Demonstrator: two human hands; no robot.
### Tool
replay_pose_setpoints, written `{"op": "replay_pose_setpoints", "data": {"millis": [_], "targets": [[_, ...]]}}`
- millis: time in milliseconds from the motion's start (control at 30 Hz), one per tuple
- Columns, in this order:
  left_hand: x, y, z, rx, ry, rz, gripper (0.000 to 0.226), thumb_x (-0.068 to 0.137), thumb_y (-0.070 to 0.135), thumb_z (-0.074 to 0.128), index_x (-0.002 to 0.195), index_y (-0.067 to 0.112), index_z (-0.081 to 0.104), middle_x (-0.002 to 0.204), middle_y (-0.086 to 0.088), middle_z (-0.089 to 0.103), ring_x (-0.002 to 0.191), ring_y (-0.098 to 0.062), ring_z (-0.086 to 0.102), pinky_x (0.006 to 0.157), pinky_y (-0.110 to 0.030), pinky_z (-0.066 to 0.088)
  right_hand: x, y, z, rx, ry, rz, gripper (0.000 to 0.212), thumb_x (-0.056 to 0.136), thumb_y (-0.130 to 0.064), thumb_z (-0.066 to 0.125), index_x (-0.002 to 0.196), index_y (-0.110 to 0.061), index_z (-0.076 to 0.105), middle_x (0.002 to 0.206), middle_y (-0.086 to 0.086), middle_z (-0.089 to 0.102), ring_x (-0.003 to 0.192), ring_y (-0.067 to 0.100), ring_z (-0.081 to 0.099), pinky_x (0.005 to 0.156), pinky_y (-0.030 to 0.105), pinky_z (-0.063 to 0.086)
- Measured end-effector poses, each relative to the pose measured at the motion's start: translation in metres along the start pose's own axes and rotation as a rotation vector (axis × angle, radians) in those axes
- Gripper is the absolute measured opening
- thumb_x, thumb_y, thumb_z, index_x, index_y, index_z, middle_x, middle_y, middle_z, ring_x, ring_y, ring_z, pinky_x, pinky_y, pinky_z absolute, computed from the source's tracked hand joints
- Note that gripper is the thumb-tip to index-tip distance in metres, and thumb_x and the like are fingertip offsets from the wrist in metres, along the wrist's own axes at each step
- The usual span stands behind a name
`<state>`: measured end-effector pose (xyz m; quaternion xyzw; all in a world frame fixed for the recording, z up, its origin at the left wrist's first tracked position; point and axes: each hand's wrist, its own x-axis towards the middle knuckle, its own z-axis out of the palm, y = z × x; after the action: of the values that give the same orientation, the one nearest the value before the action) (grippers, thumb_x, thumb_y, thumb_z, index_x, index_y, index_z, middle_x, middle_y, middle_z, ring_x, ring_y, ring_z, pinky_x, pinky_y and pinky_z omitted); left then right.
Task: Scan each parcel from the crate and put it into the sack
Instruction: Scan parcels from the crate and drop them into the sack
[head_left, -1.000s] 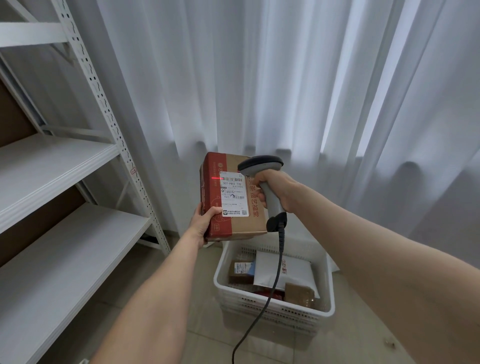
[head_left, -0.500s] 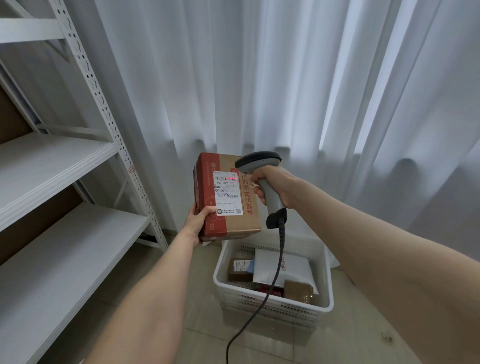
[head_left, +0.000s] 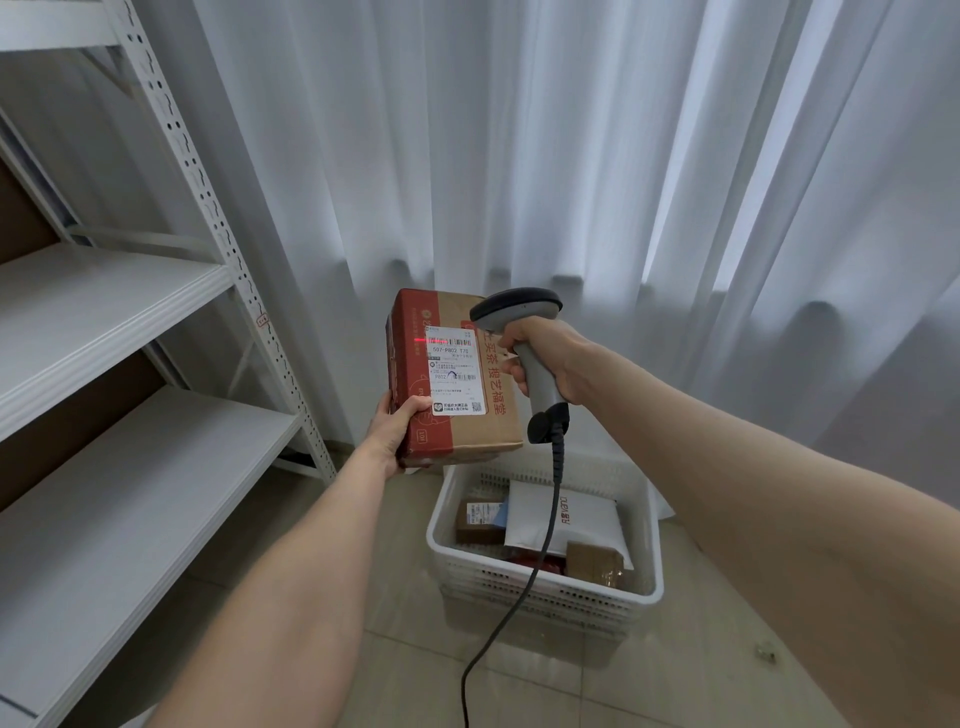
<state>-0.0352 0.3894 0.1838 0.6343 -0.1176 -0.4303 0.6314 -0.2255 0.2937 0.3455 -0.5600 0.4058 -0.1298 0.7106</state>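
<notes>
Left fingers (head_left: 411, 410) tight around parcel (head_left: 457, 374) at lower-left corner; right fingers (head_left: 511, 371) tight around scanner (head_left: 543, 387) alongside.

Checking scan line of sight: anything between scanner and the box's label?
Nothing. Head view shows bare air between scanner and label, the red line falling on the barcode.

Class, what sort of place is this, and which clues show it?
Probably a parcel sorting or stock room: metal shelving, a white crate of parcels, and a barcode scanner reading a box.
</notes>
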Motion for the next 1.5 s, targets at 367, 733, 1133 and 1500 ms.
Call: {"op": "replay_pose_setpoints", "data": {"millis": [367,733,1133,1500], "targets": [[0.004,-0.002,-0.001,-0.008,-0.001,-0.018,0.065,0.078,0.029,0.073,0.136,0.029,0.043,0.116,-0.010,0.066,0.097,-0.029,0.065,0.065,-0.038,0.054,-0.005,-0.003,-0.005,-0.056,0.017,-0.019,0.005,0.090,-0.007,0.050,0.093,-0.007,0.054,0.051,0.002,0.055,0.039,0.010,0.048,0.044,0.020,0.044],[0.006,0.000,-0.002,-0.020,-0.025,-0.023,0.066,0.080,0.028,0.072,0.138,0.029,0.041,0.117,-0.012,0.065,0.096,-0.030,0.064,0.065,-0.040,0.054,-0.006,-0.006,0.000,-0.068,0.032,-0.018,0.004,0.090,-0.008,0.051,0.092,-0.007,0.054,0.049,0.002,0.056,0.038,0.009,0.048,0.043,0.019,0.045],[0.006,0.002,-0.013,-0.009,-0.030,-0.020,0.062,0.079,0.028,0.073,0.135,0.028,0.044,0.116,-0.011,0.066,0.098,-0.031,0.065,0.069,-0.044,0.056,-0.001,-0.002,0.014,-0.062,0.039,-0.014,0.005,0.089,-0.008,0.051,0.092,-0.006,0.055,0.052,0.003,0.054,0.039,0.010,0.048,0.043,0.020,0.044],[-0.017,-0.004,-0.025,0.051,0.024,-0.046,0.061,0.078,0.037,0.072,0.133,0.034,0.046,0.114,-0.008,0.067,0.102,-0.033,0.063,0.081,-0.057,0.052,0.000,0.022,0.018,0.030,-0.008,0.019,0.010,0.088,-0.012,0.057,0.095,-0.005,0.057,0.066,0.009,0.061,0.044,0.012,0.051,0.043,0.021,0.045]]}}
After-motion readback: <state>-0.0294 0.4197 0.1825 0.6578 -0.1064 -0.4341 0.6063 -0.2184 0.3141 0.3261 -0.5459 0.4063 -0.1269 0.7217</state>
